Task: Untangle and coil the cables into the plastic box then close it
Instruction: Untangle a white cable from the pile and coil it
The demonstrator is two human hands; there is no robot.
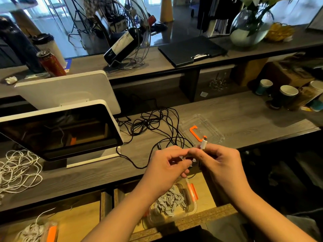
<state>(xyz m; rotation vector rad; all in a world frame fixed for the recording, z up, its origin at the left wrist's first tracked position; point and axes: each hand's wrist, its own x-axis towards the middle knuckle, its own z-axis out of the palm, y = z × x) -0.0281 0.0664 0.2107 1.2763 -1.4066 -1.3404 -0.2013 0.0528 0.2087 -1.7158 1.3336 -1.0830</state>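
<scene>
white cable tangle [16, 169] heaped at the counter's [244, 116] far left, near the front edge. just right of it, a white-framed screen [59, 131] on its stand, tilted back, with a second white panel [70, 89] behind it.

black cable [155, 123] spread in loose loops on the counter middle, right of the screen; strands run forward toward the hands. whether it is one cable or several, cannot tell.

left hand [167, 169] over the counter's front edge, fingers curled, thumb and fingertips pinching at something small and dark between the two hands; too hidden to name. right hand [221, 164] close beside it, fingers curled, grip closed round a small white plug [203, 143] that sticks up past the fingertips. the two hands touch or nearly touch at the fingertips.

clear plastic lid [208, 124] with an orange latch [196, 132] lies flat on the counter just behind the right hand.

below the counter's front edge, on a lower shelf under the left forearm, a clear plastic box [176, 205] with an orange clip, open, holding coiled grey-white cable [170, 200]. another clear box [43, 231] with orange clip and white cord at the lower left, blurred.

paper cups [286, 95] at the counter's far right.
</scene>
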